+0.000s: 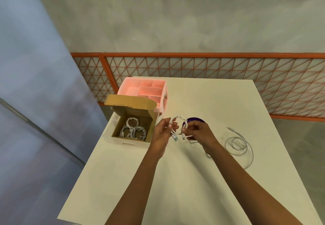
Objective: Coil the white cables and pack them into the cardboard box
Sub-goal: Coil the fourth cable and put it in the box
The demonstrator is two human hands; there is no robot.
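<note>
While the small coiled white cable (176, 125) hangs above the white table (219, 101), the left hand (162, 131) pinches one side of the loop and the right hand (197, 131) pinches the other. The open brown cardboard box (118, 126) lies just left of the left hand, the nearer one.

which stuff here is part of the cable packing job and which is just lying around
Job: coiled white cable pinched by left hand and right hand; loose white cable on the table; open cardboard box; coiled cables inside it.
Lying about: pink compartment organiser; purple disc behind the right hand.
</note>
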